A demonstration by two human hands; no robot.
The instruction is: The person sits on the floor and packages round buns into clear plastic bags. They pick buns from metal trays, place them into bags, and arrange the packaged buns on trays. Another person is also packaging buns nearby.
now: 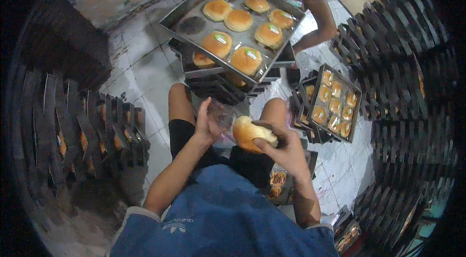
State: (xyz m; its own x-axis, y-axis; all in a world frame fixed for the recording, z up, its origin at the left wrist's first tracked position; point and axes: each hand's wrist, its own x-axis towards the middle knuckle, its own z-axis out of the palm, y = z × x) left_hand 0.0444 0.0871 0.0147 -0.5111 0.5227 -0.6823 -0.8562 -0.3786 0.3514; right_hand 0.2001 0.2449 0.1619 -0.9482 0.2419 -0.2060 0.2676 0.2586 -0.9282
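Over my lap, my right hand (285, 147) grips a round golden bread bun (247, 134) by its side. My left hand (206, 122) holds a clear plastic bag (221, 115), its mouth turned toward the bun. The bun and the bag are close together, but the bun appears to be outside it. Just beyond my knees, a large metal baking tray (193, 40) lies on a stack of trays. On it are plain buns (238, 20) and several wrapped buns with green-and-white labels (216, 44). Dark round marks show at its left and far corners.
To the right, a smaller-looking tray (314, 111) of wrapped buns tops another stack. Tall stacks of dark trays stand at left (83, 129) and right (397, 86). Across from me, another person's arm (322, 20) reaches down beside the large tray. White floor tiles (145, 71) show between stacks.
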